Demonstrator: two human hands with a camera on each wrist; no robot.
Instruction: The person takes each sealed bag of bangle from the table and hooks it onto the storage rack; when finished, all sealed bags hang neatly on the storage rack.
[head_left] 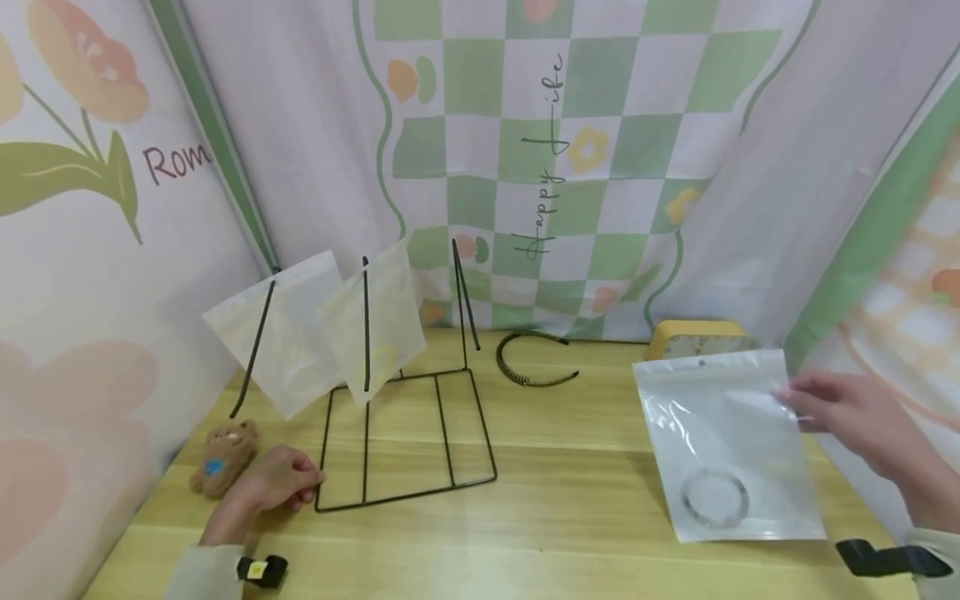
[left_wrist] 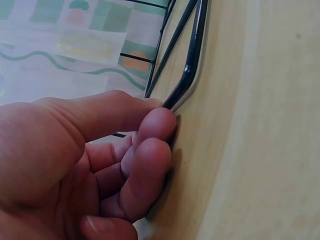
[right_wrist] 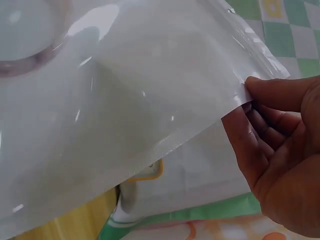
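Observation:
A black wire display rack (head_left: 406, 495) stands on the table with two translucent zip bags, a left bag (head_left: 300, 333) and a right bag (head_left: 397, 308), hanging from its long hooks. My left hand (head_left: 279, 482) pinches the front left corner of its base between thumb and index finger; the left wrist view shows the black wire (left_wrist: 190, 70) at the fingertips. On the right, my right hand (head_left: 862, 417) holds a clear zip bag (head_left: 720, 433) by its upper right edge, thumb (right_wrist: 280, 92) on the front. A ring-shaped bracelet (head_left: 742, 497) lies low inside that bag.
A small brown plush bear (head_left: 228, 458) is beside my left hand. Behind the rack's right side lies a black toothed headband (head_left: 513, 371). The yellow clock (head_left: 701, 327) stands at the back right, partly behind the bag. Patterned curtains (head_left: 540, 150) enclose the wooden table (head_left: 570, 500).

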